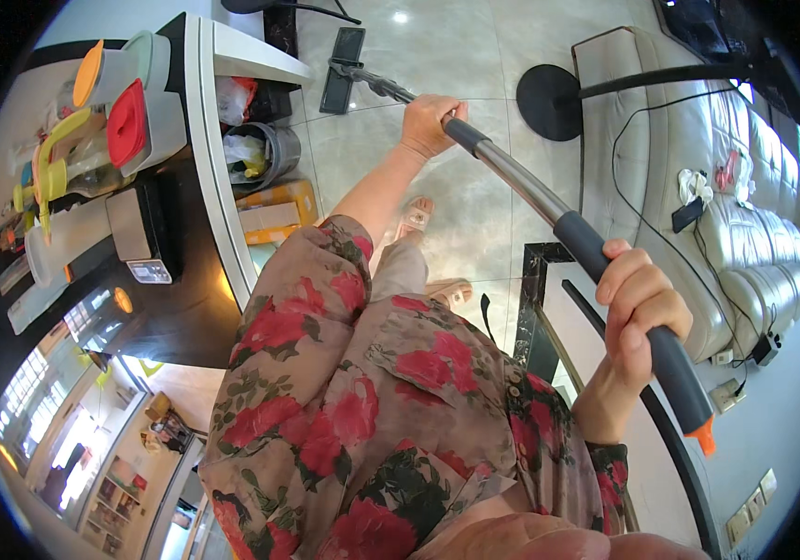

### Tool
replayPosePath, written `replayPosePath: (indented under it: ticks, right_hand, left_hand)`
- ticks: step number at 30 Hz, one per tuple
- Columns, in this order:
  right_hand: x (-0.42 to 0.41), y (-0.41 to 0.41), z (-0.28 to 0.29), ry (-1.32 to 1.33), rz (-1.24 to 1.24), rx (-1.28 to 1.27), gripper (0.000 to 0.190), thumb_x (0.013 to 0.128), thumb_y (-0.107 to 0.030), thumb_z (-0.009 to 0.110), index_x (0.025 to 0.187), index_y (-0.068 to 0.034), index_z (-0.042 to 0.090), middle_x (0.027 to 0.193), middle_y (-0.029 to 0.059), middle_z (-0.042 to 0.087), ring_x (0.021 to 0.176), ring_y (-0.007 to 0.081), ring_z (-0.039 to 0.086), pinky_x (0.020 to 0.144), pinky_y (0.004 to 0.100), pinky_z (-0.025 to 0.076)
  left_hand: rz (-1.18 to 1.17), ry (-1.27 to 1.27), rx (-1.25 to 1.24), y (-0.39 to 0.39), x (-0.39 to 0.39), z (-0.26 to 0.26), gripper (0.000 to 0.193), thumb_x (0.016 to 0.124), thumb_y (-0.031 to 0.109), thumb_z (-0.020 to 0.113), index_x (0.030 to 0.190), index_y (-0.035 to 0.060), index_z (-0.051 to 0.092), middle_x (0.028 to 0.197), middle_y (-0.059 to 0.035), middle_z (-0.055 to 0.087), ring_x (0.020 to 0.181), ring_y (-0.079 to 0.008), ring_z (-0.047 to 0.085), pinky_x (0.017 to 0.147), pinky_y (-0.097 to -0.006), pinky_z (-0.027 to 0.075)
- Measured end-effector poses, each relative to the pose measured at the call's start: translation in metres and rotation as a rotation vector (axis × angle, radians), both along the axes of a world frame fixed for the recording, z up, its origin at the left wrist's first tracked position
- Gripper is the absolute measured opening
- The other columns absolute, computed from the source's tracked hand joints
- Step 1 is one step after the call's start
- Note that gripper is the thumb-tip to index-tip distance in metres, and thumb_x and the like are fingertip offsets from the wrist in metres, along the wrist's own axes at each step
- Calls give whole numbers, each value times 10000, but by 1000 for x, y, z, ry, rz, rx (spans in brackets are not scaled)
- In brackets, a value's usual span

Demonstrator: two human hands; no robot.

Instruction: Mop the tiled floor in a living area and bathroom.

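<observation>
A long pole with grey grips and a bare metal section (522, 173) runs slantwise across the view. My left hand (433, 124) is closed round its lower grip, near the top middle. Around the thick upper grip, at the right, my right hand (641, 304) is wrapped. An orange tip (705, 437) shows at the pole's near end. At the far end, a flat, dark rectangular mop head (342, 70) lies on the tiled floor (442, 42), close to the end of a white counter panel.
Left of the floor stand a grey waste bin (281, 155), a cardboard box (277, 212) and a dark counter (197, 308) with containers. A round black stand base (549, 103) is beside the pale leather sofa (613, 133). A black-framed edge (536, 308) rises near my feet.
</observation>
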State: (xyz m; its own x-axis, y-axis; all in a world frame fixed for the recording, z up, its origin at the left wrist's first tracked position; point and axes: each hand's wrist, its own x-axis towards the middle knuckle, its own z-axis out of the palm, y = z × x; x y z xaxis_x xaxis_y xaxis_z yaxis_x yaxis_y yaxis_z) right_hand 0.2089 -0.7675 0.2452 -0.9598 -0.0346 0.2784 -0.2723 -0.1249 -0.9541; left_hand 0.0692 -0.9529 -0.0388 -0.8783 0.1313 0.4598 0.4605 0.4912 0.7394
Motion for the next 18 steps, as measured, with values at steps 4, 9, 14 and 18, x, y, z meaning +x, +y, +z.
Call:
replayPosePath:
  ticks: [4,9,14,18]
  right_hand:
    - [55,10,-10,-105,-194,17,218,785,-183,636,693,-88,462,635,39,502,695,219,532,874,462,375]
    - [179,36,3,-217,-411,101,226,804,-210,614,698,-97,450,644,31,474,688,211,511,889,468,374]
    - [332,74,62,-328,-616,36,258,815,-207,597,679,-118,395,636,7,379,713,176,412,935,433,336]
    - [411,86,86,-312,-672,38,268,806,-234,626,684,-122,416,625,9,408,731,181,441,955,463,326]
  left_hand:
    - [-100,-53,-59,17,34,-13,200,700,169,627,547,82,532,546,-97,541,537,-296,551,522,-380,443]
    - [-380,-43,-139,55,141,-23,88,656,208,617,596,164,570,557,-64,571,519,-282,570,495,-391,462]
    - [-724,-226,-126,124,299,19,93,669,260,629,634,181,593,568,-35,584,563,-250,602,535,-382,483]
    - [-992,-336,-195,143,366,48,187,725,300,602,648,129,605,611,-74,615,593,-286,618,550,-397,491]
